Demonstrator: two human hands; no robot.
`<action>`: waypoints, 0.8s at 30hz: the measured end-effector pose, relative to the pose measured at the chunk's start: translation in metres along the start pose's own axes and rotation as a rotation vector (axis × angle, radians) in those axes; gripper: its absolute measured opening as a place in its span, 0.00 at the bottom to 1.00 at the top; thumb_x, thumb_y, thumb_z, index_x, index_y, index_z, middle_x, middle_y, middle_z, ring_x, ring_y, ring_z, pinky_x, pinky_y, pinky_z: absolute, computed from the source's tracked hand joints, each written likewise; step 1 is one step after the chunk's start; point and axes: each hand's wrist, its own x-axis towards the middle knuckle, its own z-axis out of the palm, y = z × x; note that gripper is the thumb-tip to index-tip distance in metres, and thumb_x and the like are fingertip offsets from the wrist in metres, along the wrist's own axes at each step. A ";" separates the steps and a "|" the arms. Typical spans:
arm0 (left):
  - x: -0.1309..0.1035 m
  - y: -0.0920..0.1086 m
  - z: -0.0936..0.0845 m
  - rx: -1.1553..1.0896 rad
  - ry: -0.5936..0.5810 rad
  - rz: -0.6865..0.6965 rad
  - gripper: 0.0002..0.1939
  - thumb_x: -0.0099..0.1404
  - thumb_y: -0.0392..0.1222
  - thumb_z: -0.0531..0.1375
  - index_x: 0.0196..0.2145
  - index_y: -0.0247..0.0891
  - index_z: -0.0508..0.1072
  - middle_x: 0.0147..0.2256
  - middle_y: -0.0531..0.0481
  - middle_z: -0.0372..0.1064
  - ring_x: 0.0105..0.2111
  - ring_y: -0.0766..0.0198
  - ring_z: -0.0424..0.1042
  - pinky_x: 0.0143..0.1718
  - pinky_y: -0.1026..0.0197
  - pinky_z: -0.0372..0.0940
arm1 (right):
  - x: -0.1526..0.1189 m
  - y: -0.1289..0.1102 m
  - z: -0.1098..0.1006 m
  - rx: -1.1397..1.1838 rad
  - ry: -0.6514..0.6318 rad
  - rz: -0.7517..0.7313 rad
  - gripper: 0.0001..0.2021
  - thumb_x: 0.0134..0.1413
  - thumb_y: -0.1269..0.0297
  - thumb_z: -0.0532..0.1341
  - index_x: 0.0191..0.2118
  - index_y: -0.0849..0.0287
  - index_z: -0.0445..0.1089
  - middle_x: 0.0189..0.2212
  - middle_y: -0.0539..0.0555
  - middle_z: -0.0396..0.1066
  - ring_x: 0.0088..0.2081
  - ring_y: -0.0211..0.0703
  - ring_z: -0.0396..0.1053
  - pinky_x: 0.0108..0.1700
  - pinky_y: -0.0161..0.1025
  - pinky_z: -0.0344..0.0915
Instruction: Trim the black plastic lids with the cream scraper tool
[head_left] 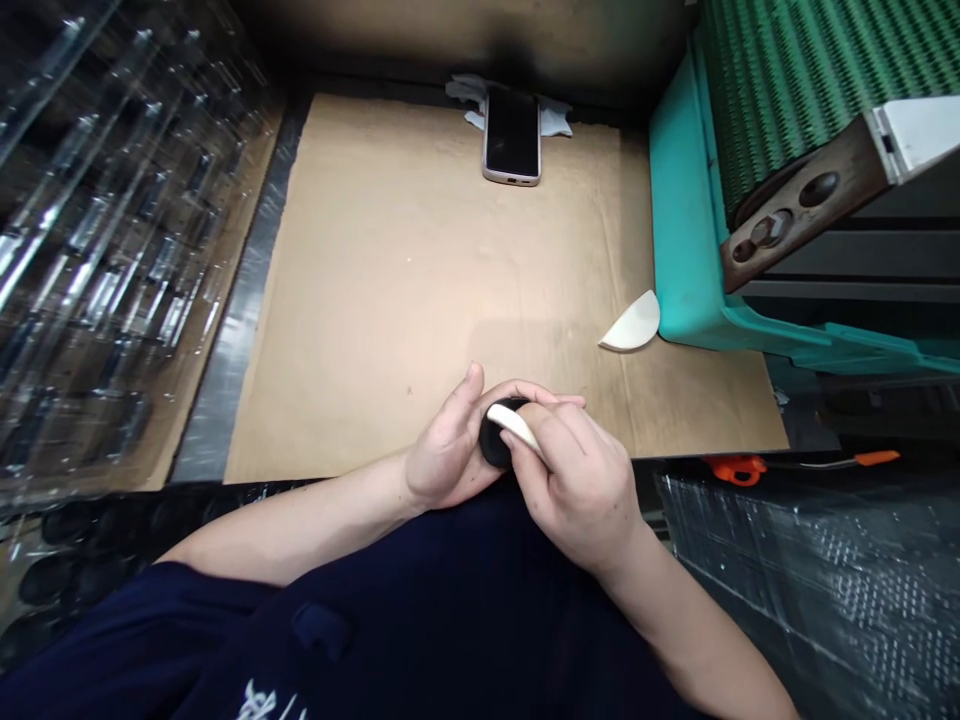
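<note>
Near the front edge of the cardboard sheet, my left hand (454,445) cups a round black part (493,446) in its palm, with the thumb raised. My right hand (574,465) pinches a flat white piece (515,428) between thumb and fingers. The white piece lies over the black part, its tip at the part's upper side; whether they touch is hard to tell. Another white piece, shaped like a half disc (634,323), rests on the cardboard at the right.
A phone (512,138) lies on white cloth at the back of the cardboard (360,280). Clear plastic trays (112,240) stand at the left. A teal crate (682,220) and a metal bracket (802,205) are at the right, with an orange-handled tool (739,468) below.
</note>
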 end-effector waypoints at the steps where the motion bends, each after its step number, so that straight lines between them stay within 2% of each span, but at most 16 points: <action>1: 0.000 0.000 0.000 0.000 0.006 -0.002 0.35 0.73 0.65 0.42 0.46 0.34 0.76 0.59 0.34 0.69 0.65 0.41 0.61 0.68 0.39 0.49 | 0.000 0.000 0.000 0.000 -0.003 -0.006 0.08 0.67 0.71 0.57 0.46 0.65 0.73 0.31 0.55 0.71 0.34 0.43 0.69 0.37 0.41 0.66; 5: 0.000 0.000 0.000 -0.005 0.019 0.011 0.36 0.73 0.66 0.43 0.45 0.32 0.76 0.59 0.33 0.68 0.65 0.41 0.62 0.68 0.40 0.49 | 0.001 0.000 0.000 0.018 -0.087 -0.072 0.07 0.66 0.71 0.56 0.41 0.62 0.73 0.27 0.51 0.67 0.29 0.41 0.65 0.33 0.40 0.63; 10: 0.000 0.001 -0.001 -0.006 0.022 -0.008 0.36 0.73 0.66 0.43 0.46 0.33 0.76 0.60 0.34 0.68 0.65 0.41 0.61 0.69 0.40 0.48 | 0.001 0.001 0.000 0.004 -0.003 -0.017 0.08 0.66 0.71 0.58 0.46 0.65 0.73 0.31 0.54 0.70 0.34 0.43 0.69 0.38 0.41 0.66; 14: 0.000 0.000 -0.001 0.001 0.029 0.015 0.37 0.73 0.67 0.42 0.46 0.32 0.76 0.60 0.33 0.68 0.65 0.41 0.61 0.68 0.41 0.49 | 0.001 0.000 -0.002 0.038 -0.106 -0.084 0.07 0.66 0.72 0.56 0.40 0.63 0.73 0.27 0.52 0.67 0.29 0.41 0.65 0.33 0.40 0.63; 19: -0.001 0.000 0.001 0.016 0.024 0.014 0.35 0.73 0.66 0.44 0.47 0.33 0.76 0.60 0.34 0.68 0.64 0.42 0.62 0.68 0.41 0.49 | 0.004 0.001 0.001 0.004 -0.009 0.010 0.09 0.68 0.69 0.56 0.46 0.63 0.72 0.34 0.55 0.72 0.37 0.43 0.71 0.40 0.40 0.68; 24: 0.000 0.001 0.000 0.012 0.060 0.048 0.38 0.72 0.68 0.43 0.46 0.31 0.76 0.60 0.33 0.67 0.65 0.40 0.62 0.68 0.40 0.50 | 0.002 -0.003 0.000 0.051 -0.121 -0.085 0.09 0.67 0.71 0.55 0.39 0.61 0.72 0.27 0.51 0.68 0.30 0.40 0.66 0.34 0.39 0.64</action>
